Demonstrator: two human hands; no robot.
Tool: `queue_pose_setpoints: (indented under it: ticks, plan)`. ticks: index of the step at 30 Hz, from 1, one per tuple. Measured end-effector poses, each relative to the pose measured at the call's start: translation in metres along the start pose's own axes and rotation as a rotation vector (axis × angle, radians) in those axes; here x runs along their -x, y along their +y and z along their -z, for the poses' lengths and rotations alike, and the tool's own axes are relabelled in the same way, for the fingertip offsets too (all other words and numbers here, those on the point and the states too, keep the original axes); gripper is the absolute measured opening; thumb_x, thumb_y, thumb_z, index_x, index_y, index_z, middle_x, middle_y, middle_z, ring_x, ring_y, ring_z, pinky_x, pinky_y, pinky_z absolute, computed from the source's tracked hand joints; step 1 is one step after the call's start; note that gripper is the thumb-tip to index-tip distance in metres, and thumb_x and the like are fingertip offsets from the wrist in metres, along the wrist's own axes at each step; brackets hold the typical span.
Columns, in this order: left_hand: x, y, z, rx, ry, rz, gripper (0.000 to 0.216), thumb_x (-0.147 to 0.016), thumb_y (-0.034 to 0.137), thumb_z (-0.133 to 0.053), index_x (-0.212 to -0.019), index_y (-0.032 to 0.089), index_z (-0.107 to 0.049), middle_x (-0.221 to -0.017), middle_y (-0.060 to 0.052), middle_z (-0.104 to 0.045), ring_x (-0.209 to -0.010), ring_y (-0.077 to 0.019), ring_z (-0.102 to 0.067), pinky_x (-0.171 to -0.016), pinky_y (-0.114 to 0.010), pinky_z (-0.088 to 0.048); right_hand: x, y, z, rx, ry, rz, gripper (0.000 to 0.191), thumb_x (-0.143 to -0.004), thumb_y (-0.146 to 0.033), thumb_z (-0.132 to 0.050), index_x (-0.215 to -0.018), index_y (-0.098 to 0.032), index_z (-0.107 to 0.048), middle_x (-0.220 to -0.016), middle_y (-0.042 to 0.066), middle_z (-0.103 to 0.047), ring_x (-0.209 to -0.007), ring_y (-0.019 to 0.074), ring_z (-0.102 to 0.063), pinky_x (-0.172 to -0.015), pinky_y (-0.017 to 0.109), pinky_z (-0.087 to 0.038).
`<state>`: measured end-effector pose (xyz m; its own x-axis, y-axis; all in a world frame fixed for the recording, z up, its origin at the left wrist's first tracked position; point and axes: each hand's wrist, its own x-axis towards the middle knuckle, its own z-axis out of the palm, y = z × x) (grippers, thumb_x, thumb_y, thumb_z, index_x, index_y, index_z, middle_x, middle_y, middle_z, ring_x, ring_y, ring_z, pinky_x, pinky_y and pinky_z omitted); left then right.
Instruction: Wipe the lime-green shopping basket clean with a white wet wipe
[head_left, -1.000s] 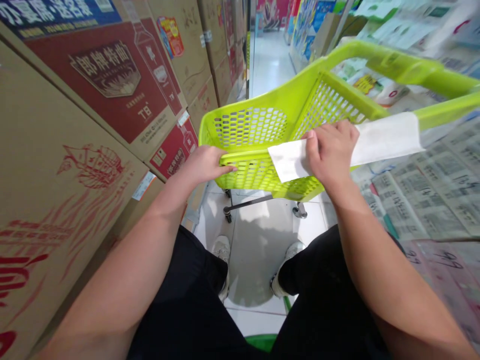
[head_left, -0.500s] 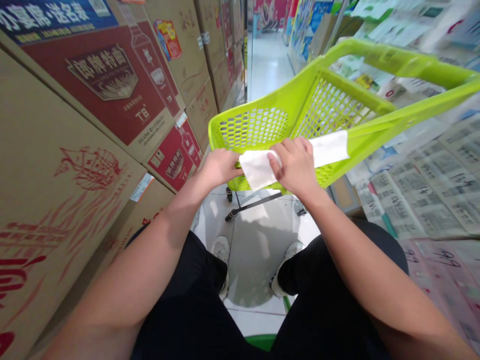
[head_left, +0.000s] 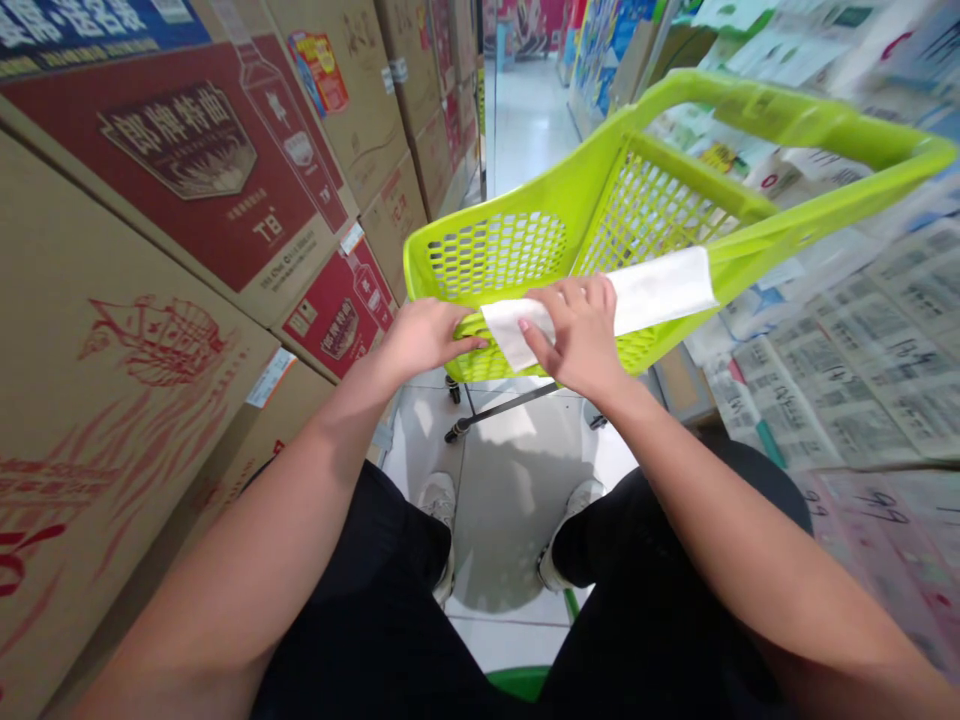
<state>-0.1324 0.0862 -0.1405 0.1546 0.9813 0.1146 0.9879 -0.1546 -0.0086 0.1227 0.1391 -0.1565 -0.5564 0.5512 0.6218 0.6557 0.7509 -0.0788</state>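
A lime-green plastic shopping cart [head_left: 487, 208] stands crosswise before me, its handle up at the right. Along its near rim lies a white cloth or wipe [head_left: 664, 287], its left end draped down over the basket's side. My right hand [head_left: 577, 330] is curled over the cloth, fingers across the rim and thumb on the near side. At the front left corner my left hand [head_left: 431, 338] grips the cart's rim, thumb toward me, just left of the cloth's end. Its fingertips are partly hidden by the rim.
Stacked cardboard cartons [head_left: 172, 170] wall the left side. Packaged paper goods [head_left: 847, 350] are piled on the right. A tiled aisle [head_left: 529, 130] runs ahead between them. Below me, part of a green object [head_left: 521, 682] shows between my legs.
The cloth's right end now reaches a little farther along the rim. My left thumb has shifted from the cloth's edge onto the cart. The whole view has moved slightly.
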Motion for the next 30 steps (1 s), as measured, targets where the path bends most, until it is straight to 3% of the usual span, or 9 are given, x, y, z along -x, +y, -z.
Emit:
queue_pose_setpoints:
  ticks: [3, 8, 10, 16, 18, 20, 23, 25, 30]
  plan:
    - [0.002, -0.006, 0.001, 0.029, 0.003, -0.016, 0.043, -0.104, 0.059, -0.069, -0.115, 0.019, -0.084, -0.1, -0.01, -0.085, -0.094, -0.0318, -0.081, -0.072, -0.035, -0.046, -0.005, 0.029, 0.014, -0.007, -0.034, -0.01, 0.054, -0.115, -0.059, -0.031, -0.119, -0.025, -0.073, -0.109, 0.012, -0.072, -0.111, 0.0337, -0.059, -0.109, 0.057, -0.043]
    - [0.001, -0.006, -0.004, 0.033, 0.017, -0.016, 0.043, -0.103, 0.059, -0.071, -0.118, 0.02, -0.084, -0.101, -0.011, -0.085, -0.095, -0.0309, -0.08, -0.073, -0.033, -0.047, -0.01, 0.098, 0.03, 0.109, 0.148, -0.217, 0.061, -0.115, -0.053, -0.021, -0.102, -0.024, -0.074, -0.095, 0.015, -0.068, -0.108, 0.0378, -0.059, -0.106, 0.063, -0.041]
    - [0.0, -0.002, -0.005, 0.002, 0.01, 0.0, 0.046, -0.104, 0.061, -0.069, -0.121, 0.021, -0.084, -0.1, -0.01, -0.085, -0.095, -0.0315, -0.08, -0.073, -0.033, -0.048, -0.007, 0.089, 0.023, 0.124, 0.168, -0.224, 0.06, -0.114, -0.054, -0.024, -0.106, -0.023, -0.075, -0.102, 0.017, -0.069, -0.117, 0.0396, -0.058, -0.11, 0.066, -0.039]
    - [0.0, 0.002, -0.001, -0.01, 0.02, 0.009, 0.042, -0.103, 0.057, -0.071, -0.118, 0.02, -0.085, -0.099, -0.012, -0.085, -0.094, -0.0325, -0.08, -0.073, -0.035, -0.049, 0.007, -0.002, -0.002, -0.01, 0.0, 0.036, 0.059, -0.108, -0.063, -0.047, -0.145, -0.021, -0.065, -0.142, 0.018, -0.066, -0.138, 0.0396, -0.052, -0.125, 0.065, -0.034]
    - [0.001, -0.002, -0.001, 0.004, 0.027, -0.014, 0.041, -0.104, 0.055, -0.071, -0.118, 0.019, -0.084, -0.099, -0.011, -0.085, -0.093, -0.0318, -0.08, -0.072, -0.034, -0.048, 0.006, -0.001, 0.002, -0.029, -0.036, 0.076, 0.057, -0.11, -0.06, -0.046, -0.148, -0.022, -0.063, -0.143, 0.016, -0.067, -0.137, 0.0376, -0.055, -0.125, 0.062, -0.037]
    - [0.002, -0.006, 0.0, 0.02, 0.024, -0.027, 0.04, -0.104, 0.055, -0.071, -0.117, 0.02, -0.084, -0.1, -0.01, -0.085, -0.093, -0.0308, -0.081, -0.071, -0.034, -0.047, 0.002, 0.023, 0.012, -0.003, -0.022, 0.023, 0.05, -0.113, -0.056, -0.04, -0.139, -0.023, -0.068, -0.133, 0.015, -0.07, -0.13, 0.0365, -0.058, -0.12, 0.061, -0.041]
    - [0.002, -0.008, -0.001, 0.035, 0.019, -0.022, 0.04, -0.104, 0.055, -0.071, -0.116, 0.02, -0.084, -0.101, -0.01, -0.085, -0.094, -0.0301, -0.081, -0.072, -0.033, -0.048, -0.004, 0.069, 0.022, 0.077, 0.119, -0.158, 0.05, -0.114, -0.051, -0.033, -0.121, -0.023, -0.073, -0.119, 0.017, -0.07, -0.125, 0.039, -0.059, -0.115, 0.066, -0.042]
    - [0.001, -0.006, -0.002, 0.034, 0.014, -0.007, 0.041, -0.103, 0.056, -0.072, -0.118, 0.019, -0.084, -0.101, -0.011, -0.085, -0.094, -0.0312, -0.081, -0.072, -0.033, -0.049, -0.004, 0.08, 0.02, 0.101, 0.204, -0.224, 0.051, -0.114, -0.051, -0.031, -0.117, -0.023, -0.073, -0.117, 0.017, -0.068, -0.128, 0.0409, -0.056, -0.115, 0.069, -0.04]
    - [-0.001, 0.001, -0.004, 0.006, 0.028, 0.011, 0.043, -0.102, 0.056, -0.072, -0.121, 0.02, -0.084, -0.098, -0.012, -0.085, -0.094, -0.0328, -0.08, -0.074, -0.035, -0.051, 0.007, 0.016, -0.004, 0.015, 0.08, -0.081, 0.053, -0.108, -0.059, -0.047, -0.138, -0.022, -0.068, -0.138, 0.019, -0.063, -0.143, 0.0428, -0.048, -0.125, 0.071, -0.033]
